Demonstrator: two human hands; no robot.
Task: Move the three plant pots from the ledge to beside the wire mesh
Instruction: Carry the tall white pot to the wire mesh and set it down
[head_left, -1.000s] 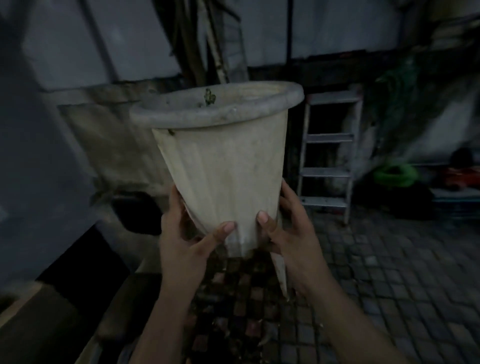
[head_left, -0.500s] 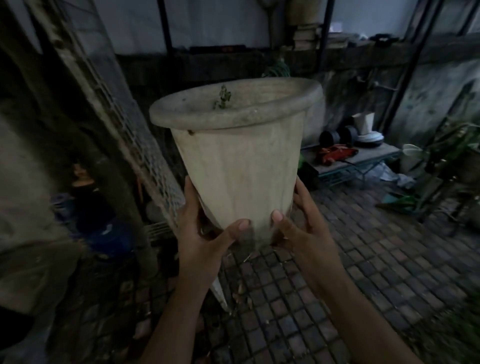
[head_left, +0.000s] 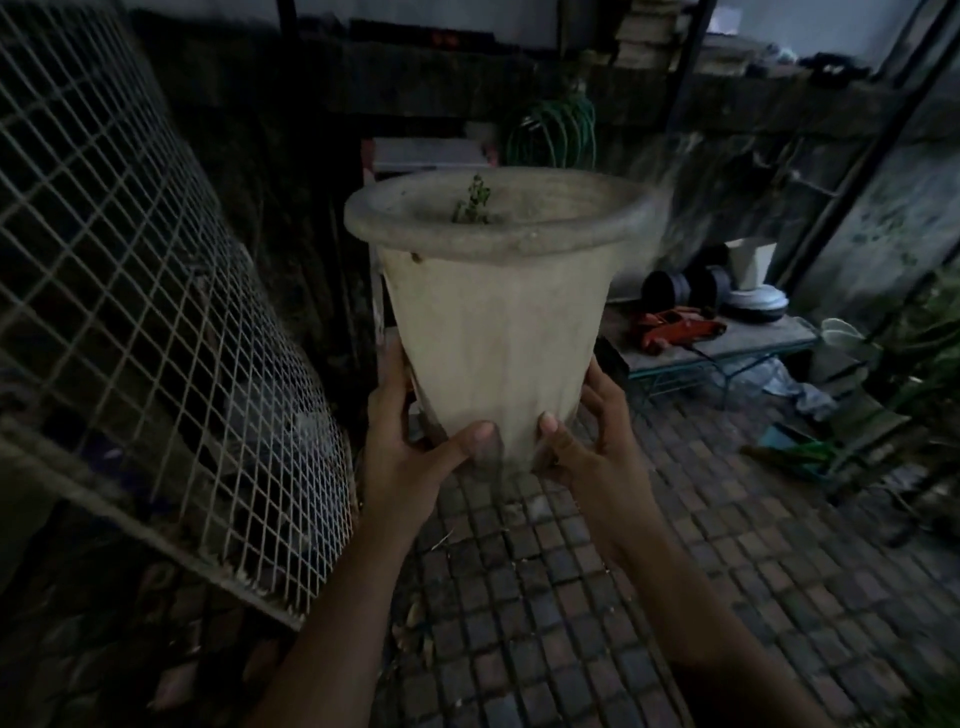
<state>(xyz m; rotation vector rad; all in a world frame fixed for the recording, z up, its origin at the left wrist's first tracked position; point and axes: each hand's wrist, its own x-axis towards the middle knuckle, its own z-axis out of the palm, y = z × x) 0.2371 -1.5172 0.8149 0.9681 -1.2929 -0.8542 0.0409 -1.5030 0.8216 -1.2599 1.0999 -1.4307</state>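
I hold a tall cream plant pot (head_left: 493, 332) upright in front of me, above the paved floor. It has a wide rolled rim and a tiny green sprout inside. My left hand (head_left: 410, 452) grips its lower left side, thumb across the front. My right hand (head_left: 587, 441) grips the lower right side the same way. The wire mesh (head_left: 156, 332) is a large framed panel leaning at the left, its lower corner near my left forearm. No other pots from the ledge are in view.
Small paving blocks (head_left: 571, 597) cover the floor. A low bench (head_left: 737, 343) at the right back carries a red tool, dark round pots and a white pot. A green hose coil (head_left: 550, 130) hangs on the back wall. Plants (head_left: 914, 353) crowd the right edge.
My view has swung along the yard; the ladder is gone and the wire mesh now fills the left side. The pot stays gripped in both hands.
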